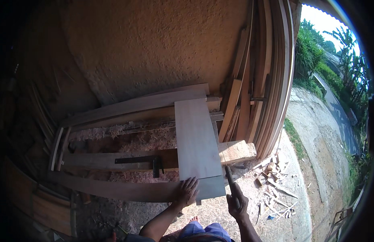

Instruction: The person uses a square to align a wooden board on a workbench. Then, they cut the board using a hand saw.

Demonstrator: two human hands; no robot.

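A wide pale board [198, 137] lies across the wooden beams in front of me, with a thin dark line crossing it close to its near end. My left hand [188, 191] rests palm down at the board's near left edge, fingers stretched out flat. Just off the right side of the board, my right hand [237, 200] is closed round a long, narrow dark tool [229, 177]. The tool points away from me; its exact kind is hard to make out. On the middle beam, left of the board, sits a black L-shaped square [138, 159].
Long planks [271, 80] lean upright against the rough wall [142, 48] at the back right. Wood shavings [150, 139] fill the gaps between the beams. Wood offcuts [275, 189] litter the ground at right. Beyond runs a paved path [316, 133] with plants.
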